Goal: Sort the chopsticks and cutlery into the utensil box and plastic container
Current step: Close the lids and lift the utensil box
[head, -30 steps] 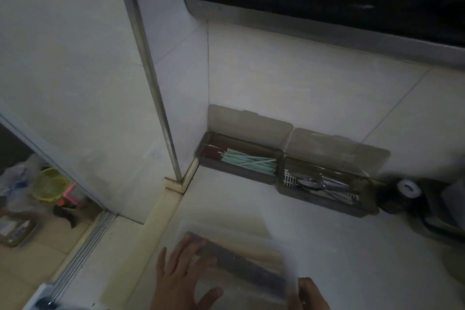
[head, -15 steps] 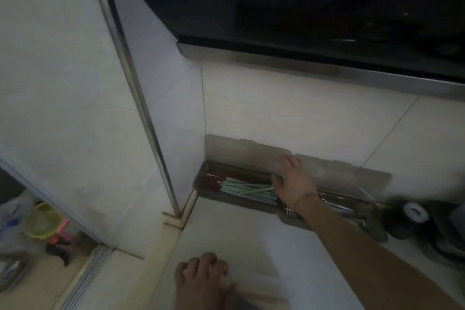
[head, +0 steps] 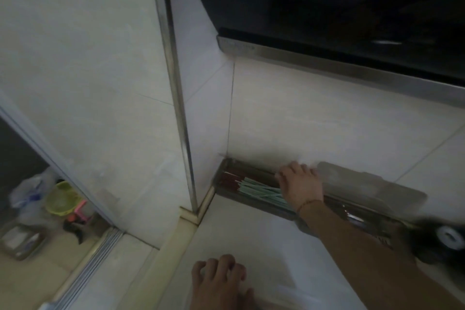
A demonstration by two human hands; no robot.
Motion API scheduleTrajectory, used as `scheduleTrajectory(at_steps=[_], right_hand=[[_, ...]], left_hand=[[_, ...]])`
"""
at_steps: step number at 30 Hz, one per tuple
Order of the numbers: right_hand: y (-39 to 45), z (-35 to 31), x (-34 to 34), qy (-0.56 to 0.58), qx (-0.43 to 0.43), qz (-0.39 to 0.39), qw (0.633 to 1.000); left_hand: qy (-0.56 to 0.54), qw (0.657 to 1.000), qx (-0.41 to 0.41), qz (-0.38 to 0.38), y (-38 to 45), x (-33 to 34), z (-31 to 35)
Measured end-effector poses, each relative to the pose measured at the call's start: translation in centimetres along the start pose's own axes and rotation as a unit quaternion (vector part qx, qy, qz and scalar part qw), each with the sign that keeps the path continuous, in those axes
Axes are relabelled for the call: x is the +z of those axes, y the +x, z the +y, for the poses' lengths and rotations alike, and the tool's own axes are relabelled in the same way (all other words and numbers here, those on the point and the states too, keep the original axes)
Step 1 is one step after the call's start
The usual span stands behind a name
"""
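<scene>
Right hand [head: 300, 185]: reached forward to the utensil box [head: 227, 190] at the wall corner; the fingers are curled over the box's back edge at its right end, where the lid, blurred, cannot be told apart from the wall. A thin band is worn at the wrist.

Left hand [head: 219, 282]: set at the near edge of the counter [head: 264, 239], fingers curled downward, knuckles up. Whether anything is held beneath it cannot be told; a faint pale blur lies just right of it.

Utensil box: a dark, long tray set against the tiled wall [head: 327, 121], in the corner beside a metal trim strip [head: 176, 88]. Chopsticks [head: 254, 187] are laid lengthwise inside, dark red ends to the left, pale green lengths to the right, running under the right hand.

Second box [head: 372, 199]: translucent, joined just right of the first, its lid raised against the wall; contents blurred and partly hidden by the forearm.

Round dark object with a white face [head: 450, 240]: at the far right of the counter, blurred.

Dark appliance front [head: 339, 7]: above the wall tiles, with a metal lower edge.

Lower left, on the floor: a yellow-green basket [head: 61, 200], a pink item [head: 80, 214], a plastic bag [head: 30, 191].
</scene>
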State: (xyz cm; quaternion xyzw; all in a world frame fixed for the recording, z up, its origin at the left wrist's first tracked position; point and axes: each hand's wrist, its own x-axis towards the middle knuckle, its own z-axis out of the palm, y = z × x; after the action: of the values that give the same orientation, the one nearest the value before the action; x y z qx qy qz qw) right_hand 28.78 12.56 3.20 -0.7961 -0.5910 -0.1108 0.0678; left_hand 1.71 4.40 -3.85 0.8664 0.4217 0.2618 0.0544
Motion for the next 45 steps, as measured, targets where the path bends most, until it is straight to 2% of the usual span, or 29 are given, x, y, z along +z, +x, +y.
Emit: scheduleTrajectory(at_steps=[3,5,7,10,12,14,16,19,26,29,33,35,37,39,42,45], right_hand=[[-3.0,0.0,2.3,0.017,-0.060,-0.057,0.996],[-4.5,-0.1,3.4,0.032,-0.069,-0.095,0.993],[-5.2,-0.4,3.2,0.057,-0.064,-0.092,0.992],[-5.4,1.5,1.7,0.074,-0.058,-0.046,0.995],[-5.1,4.8,0.2,0.056,-0.006,-0.022,0.998],[-4.9,9.1,-1.5,0.019,0.083,-0.007,0.996],[-5.0,13.0,-3.1,-0.009,0.165,-0.018,0.986],[-5.3,15.9,-4.4,-0.021,0.209,-0.029,0.977],[-5.1,16.3,-3.5,-0.055,0.188,-0.083,0.977],[-5.4,16.5,-3.8,-0.041,0.182,-0.066,0.980],[-8.5,15.8,-3.9,-0.027,0.142,0.006,0.989],[-11.6,14.4,-2.5,-0.017,0.104,-0.025,0.994],[-15.1,13.5,0.0,0.003,0.072,-0.088,0.994],[-17.0,12.8,1.8,0.008,0.079,-0.134,0.988],[-16.1,11.4,1.6,0.019,0.125,-0.147,0.981],[-12.5,9.3,1.1,0.048,0.089,-0.133,0.986]], left_hand=[[0.004,1.000,0.002,-0.010,0.0,0.2,-0.1],[0.007,1.000,0.005,-0.021,-0.1,0.1,-0.2],[0.005,1.000,0.002,-0.026,-0.1,-0.1,-0.1],[-0.008,0.999,-0.008,-0.032,-0.2,-0.3,0.2],[-0.012,0.999,-0.005,-0.034,-0.3,-0.3,0.2],[-0.013,0.999,0.000,-0.036,-0.3,-0.5,0.2],[-0.005,0.999,0.003,-0.039,-0.3,-0.9,0.5],[0.011,0.999,0.005,-0.053,-0.1,-1.4,1.3],[0.031,0.994,-0.025,-0.101,0.0,-1.4,3.0],[0.036,0.993,-0.029,-0.110,0.0,-1.6,3.1],[0.032,0.993,-0.034,-0.107,0.0,-1.8,3.3],[0.028,0.993,-0.039,-0.107,0.0,-1.9,3.3],[0.021,0.993,-0.043,-0.108,0.0,-2.0,3.3],[0.011,0.993,-0.045,-0.104,0.0,-2.0,3.4],[0.010,0.994,-0.039,-0.106,0.0,-2.1,3.5],[0.025,0.987,0.019,-0.156,-0.3,-2.1,3.1]])
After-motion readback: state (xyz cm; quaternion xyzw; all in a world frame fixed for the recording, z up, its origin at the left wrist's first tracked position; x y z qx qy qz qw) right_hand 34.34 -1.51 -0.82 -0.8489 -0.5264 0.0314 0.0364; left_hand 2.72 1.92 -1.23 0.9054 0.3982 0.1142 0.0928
